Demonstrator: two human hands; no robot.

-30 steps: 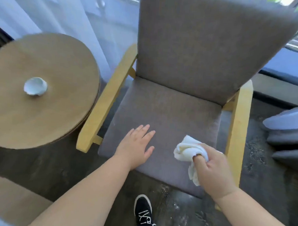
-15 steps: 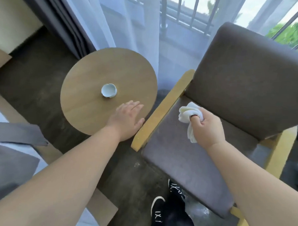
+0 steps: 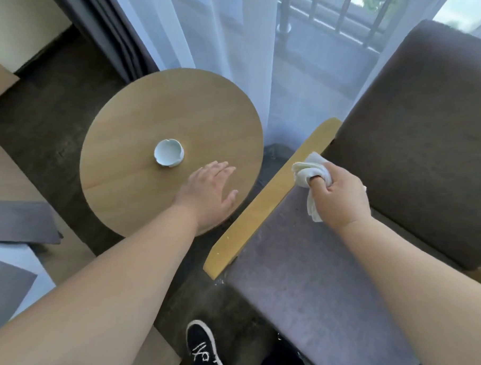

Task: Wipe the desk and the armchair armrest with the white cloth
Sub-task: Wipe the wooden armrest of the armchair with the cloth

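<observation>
Now the right hand (image 3: 340, 197) grips the bunched white cloth (image 3: 308, 170) against the wooden armrest (image 3: 263, 205). Left hand (image 3: 208, 192) lies flat, fingers spread, on the round desk (image 3: 142, 139).

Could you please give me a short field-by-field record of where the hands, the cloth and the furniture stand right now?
left hand: open, flat on the round table
right hand: closed around the white cloth
cloth position: bunched, at the inner edge of the wooden armrest
on table: small white dish, apart from the left hand
armchair seat: grey, nothing lying on it
</observation>
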